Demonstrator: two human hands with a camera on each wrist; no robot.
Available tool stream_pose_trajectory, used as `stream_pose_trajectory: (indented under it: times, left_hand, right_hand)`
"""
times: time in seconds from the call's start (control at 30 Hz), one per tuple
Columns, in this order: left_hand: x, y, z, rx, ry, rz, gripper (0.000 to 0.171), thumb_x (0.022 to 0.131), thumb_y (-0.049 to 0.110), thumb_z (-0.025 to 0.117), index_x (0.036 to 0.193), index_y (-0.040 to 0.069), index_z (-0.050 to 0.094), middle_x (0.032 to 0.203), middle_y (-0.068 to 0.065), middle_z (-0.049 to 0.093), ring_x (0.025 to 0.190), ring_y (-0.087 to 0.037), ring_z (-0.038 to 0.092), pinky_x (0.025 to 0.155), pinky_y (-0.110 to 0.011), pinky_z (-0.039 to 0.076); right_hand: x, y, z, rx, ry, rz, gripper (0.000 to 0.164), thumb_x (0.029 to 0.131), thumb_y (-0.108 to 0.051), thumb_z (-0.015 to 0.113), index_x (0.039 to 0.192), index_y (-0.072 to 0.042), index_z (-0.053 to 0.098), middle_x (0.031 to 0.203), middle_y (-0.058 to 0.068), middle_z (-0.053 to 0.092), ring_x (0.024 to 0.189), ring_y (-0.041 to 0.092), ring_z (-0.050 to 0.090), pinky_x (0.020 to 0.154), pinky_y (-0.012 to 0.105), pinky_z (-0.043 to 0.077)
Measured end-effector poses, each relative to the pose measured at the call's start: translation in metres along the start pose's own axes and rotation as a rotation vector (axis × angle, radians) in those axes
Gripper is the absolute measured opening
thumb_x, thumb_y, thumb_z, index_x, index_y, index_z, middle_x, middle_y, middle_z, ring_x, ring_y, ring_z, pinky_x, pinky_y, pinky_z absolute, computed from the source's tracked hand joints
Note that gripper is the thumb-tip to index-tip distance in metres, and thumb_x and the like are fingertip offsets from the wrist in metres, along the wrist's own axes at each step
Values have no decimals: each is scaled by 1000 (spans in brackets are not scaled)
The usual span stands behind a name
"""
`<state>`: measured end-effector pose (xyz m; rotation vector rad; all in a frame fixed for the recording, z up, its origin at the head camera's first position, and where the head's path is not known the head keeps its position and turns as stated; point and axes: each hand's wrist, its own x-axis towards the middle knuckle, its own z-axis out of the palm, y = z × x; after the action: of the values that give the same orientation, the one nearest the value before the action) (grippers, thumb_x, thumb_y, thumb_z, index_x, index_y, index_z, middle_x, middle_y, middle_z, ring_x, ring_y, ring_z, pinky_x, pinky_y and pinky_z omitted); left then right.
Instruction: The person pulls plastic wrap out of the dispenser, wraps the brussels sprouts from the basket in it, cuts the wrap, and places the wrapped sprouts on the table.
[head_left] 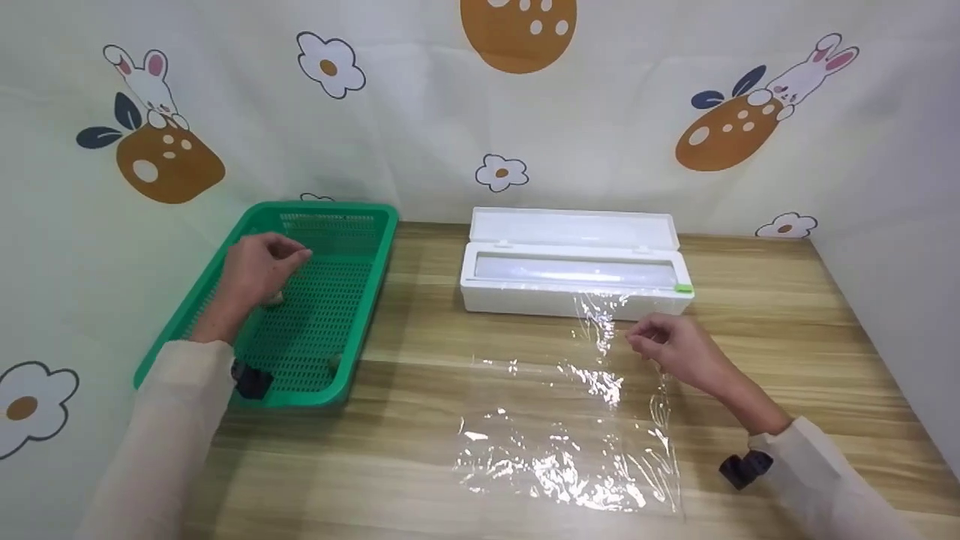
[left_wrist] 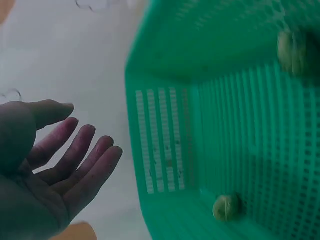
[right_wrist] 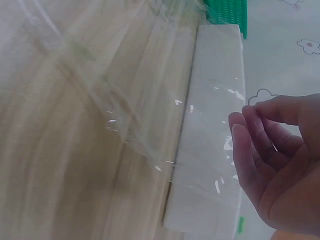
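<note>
My left hand [head_left: 259,266] is above the green plastic basket [head_left: 388,247], fingers loosely bent and holding nothing. In the left wrist view, a gap shows between its thumb and fingers [left_wrist: 95,160]. Two small yellowish-green lumps [left_wrist: 226,207] lie in the basket; their kind is unclear. Clear cling film [head_left: 555,450] stretches over the table from a white dispenser box [head_left: 555,300] with its lid raised. My right hand [head_left: 679,349] hovers by the film's right side, just in front of the box. Its thumb is close to the loosely curled fingertips, with nothing visible between them.
A green slider [head_left: 683,288] sits at the right end of the box's front edge. A patterned cloth [head_left: 420,112] hangs behind the wood-grain table [head_left: 757,315] and along its sides. Each wrist carries a small black camera [head_left: 746,469].
</note>
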<state>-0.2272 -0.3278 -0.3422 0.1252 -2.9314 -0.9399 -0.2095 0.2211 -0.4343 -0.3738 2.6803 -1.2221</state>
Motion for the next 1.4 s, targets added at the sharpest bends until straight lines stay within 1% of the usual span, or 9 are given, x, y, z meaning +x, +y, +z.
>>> stream_pose_trajectory:
  times: [0.17,0.33,0.53,0.67,0.77,0.9,1.1,1.27,1.4]
  left_hand:
    - [19,-21,-5,48,-48,1,40,104,26,53,126,-7,61,124,-31,60,111,-42,57,97,-59,49]
    - [34,-41,-8,106,-182,-88,44,105,22,50,136,-10,51,134,-36,53,118,-47,52,105,-67,43]
    - [42,-60,-5,160,-329,-207,55,103,22,51,147,-9,37,147,-38,41,126,-50,47,105,-73,39]
    - [42,-72,2,211,-377,-234,61,102,22,54,149,-8,32,147,-39,39,120,-48,50,102,-70,43]
    - [41,-79,7,229,-411,-236,61,100,22,58,147,-9,36,142,-39,45,113,-46,57,97,-66,50]
    - [39,-87,8,254,-423,-222,54,97,16,60,141,-11,44,133,-38,54,100,-38,61,82,-54,58]
    - [35,-90,8,292,-386,-186,41,95,7,57,129,-15,53,121,-36,61,87,-32,59,70,-40,57]
    - [39,-87,15,296,-390,-179,10,91,3,57,86,-4,62,73,-13,59,67,-21,53,56,-29,47]
    - [41,-85,20,290,-427,-190,28,89,1,57,64,11,48,59,1,44,57,-15,44,51,-26,42]
  right_hand:
    - [-3,7,4,25,-5,5,17,93,-7,66,106,4,69,91,22,69,64,19,60,50,20,51]
    - [-6,10,9,29,-9,23,16,92,-6,67,105,2,70,95,21,70,76,26,63,55,21,53]
    - [-9,9,15,50,-23,28,18,92,-6,67,108,2,69,99,18,70,80,22,63,61,28,58]
    - [-11,6,18,60,-23,54,22,91,-6,67,112,3,68,103,18,69,82,19,63,65,27,59]
    - [-13,5,19,8,44,123,18,92,-7,67,107,2,69,99,16,70,80,17,62,63,23,55]
    - [-15,8,14,-39,156,256,16,92,-13,67,100,1,68,91,13,70,73,16,60,59,24,51]
    - [-13,21,5,66,169,376,45,93,-24,69,120,8,53,108,19,63,84,18,62,70,25,54]
    - [-8,30,5,262,132,455,58,95,-21,68,134,11,40,108,15,64,76,12,63,67,26,59]
    - [-6,34,3,334,97,482,45,96,-16,65,130,10,50,95,8,68,71,12,65,63,30,61]
